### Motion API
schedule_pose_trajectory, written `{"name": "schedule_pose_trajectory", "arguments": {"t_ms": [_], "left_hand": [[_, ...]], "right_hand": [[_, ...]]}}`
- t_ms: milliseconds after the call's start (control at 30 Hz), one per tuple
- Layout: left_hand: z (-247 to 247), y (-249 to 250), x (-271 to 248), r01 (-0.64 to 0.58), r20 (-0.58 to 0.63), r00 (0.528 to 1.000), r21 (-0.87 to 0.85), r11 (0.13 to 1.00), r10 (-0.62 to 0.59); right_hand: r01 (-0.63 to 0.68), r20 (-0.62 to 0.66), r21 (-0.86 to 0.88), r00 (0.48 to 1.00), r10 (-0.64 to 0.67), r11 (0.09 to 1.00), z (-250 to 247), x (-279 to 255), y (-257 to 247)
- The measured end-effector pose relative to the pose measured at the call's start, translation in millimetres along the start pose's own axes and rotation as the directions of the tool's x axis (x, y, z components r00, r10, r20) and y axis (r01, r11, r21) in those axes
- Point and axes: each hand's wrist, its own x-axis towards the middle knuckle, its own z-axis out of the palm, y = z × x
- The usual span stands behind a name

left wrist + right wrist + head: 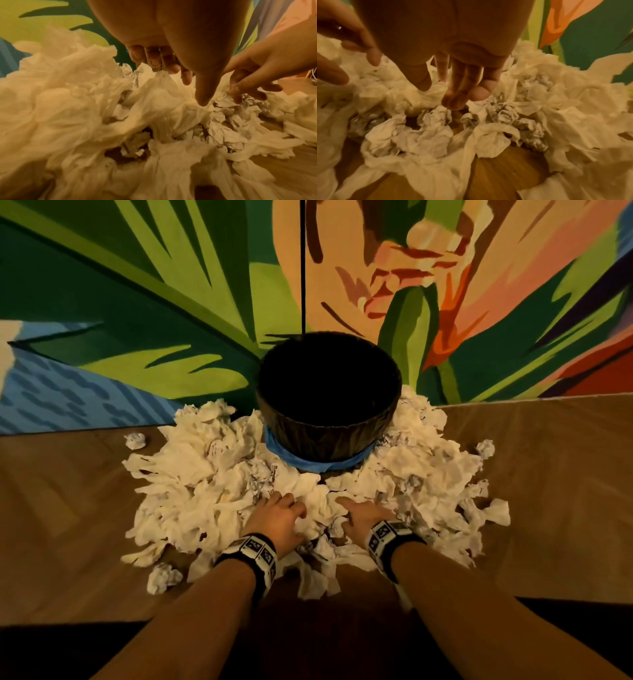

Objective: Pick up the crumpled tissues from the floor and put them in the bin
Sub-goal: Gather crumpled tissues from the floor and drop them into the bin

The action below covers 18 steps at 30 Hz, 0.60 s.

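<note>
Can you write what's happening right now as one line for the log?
step: gathering | left hand: open, on tissues | right hand: open, on tissues | bin: upright, inside dark

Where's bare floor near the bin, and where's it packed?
Bare wooden floor left of the tissue pile, right of it, and nearest the person. Packed around the bin, where left hand and right hand reach in.

A heap of crumpled white tissues (212,494) lies on the wooden floor, banked around the front and both sides of the bin (329,405) and touching its base. The bin is round, dark and upright, lined with a black bag and ringed by a blue band; its inside is too dark to see. A few loose balls lie apart at the heap's edges.
</note>
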Motion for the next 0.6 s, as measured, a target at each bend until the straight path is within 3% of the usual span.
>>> {"name": "schedule_pose_trajectory", "arguments": {"t_ms": [133, 333, 467, 600], "left_hand": [[11, 9, 1, -0.016, -0.001, 1.0, 0.001, 1.0, 0.016], [21, 23, 10, -0.038, 0.017, 0.999, 0.072, 0.997, 0.037], [21, 22, 10, -0.047, -0.071, 0.997, -0.145, 0.988, 0.037], [7, 18, 9, -0.044, -0.225, 0.972, -0.453, 0.891, -0.067]], "right_hand": [[0.011, 0.0, -0.017, 1.0, -0.011, 1.0, 10, 8, -14], [0.033, -0.197, 0.007, 0.98, -0.031, 0.999, 10, 10, -16], [0.113, -0.308, 0.356, 0.951, 0.003, 0.928, 8, 6, -4], [0.015, -0.239, 0.653, 0.953, 0.187, 0.757, 2, 5, 0]]}}
